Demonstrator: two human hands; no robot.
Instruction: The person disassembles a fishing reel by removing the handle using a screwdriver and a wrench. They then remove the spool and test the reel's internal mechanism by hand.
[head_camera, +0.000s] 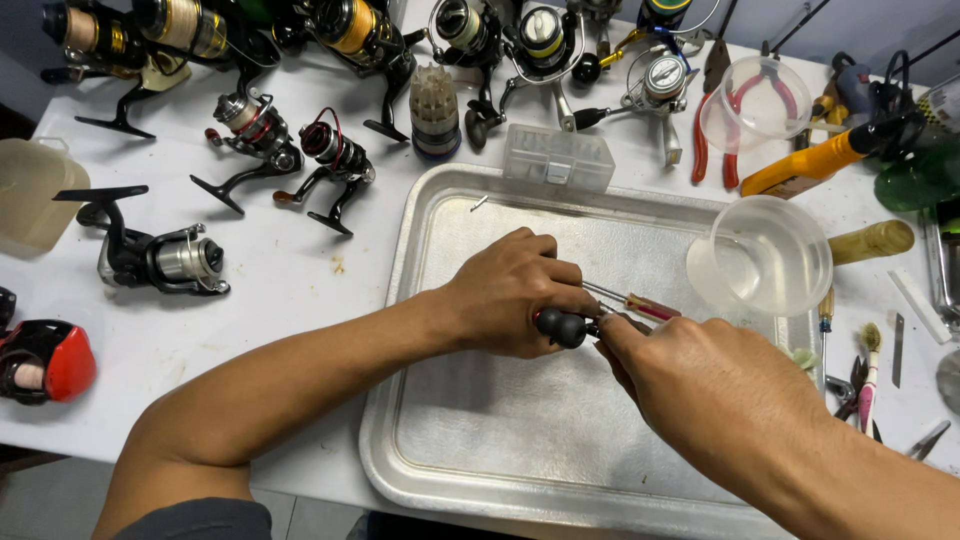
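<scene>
Over a metal tray (470, 250), my left hand (505, 295) is closed around a small fishing reel part; only its black round knob (560, 327) shows below the fingers. My right hand (715, 395) comes in from the right, and its fingertips pinch at the part next to the knob. Between the two hands, a thin screwdriver with a red-and-clear handle (645, 305) lies on the tray. What the right fingers hold is hidden.
Several spinning reels (165, 258) lie on the white table left and behind the tray. A clear plastic bowl (765, 255) overlaps the tray's right edge. Red-handled pliers (715, 130), a clear small box (558, 157), brushes and tools (868, 375) crowd the right side.
</scene>
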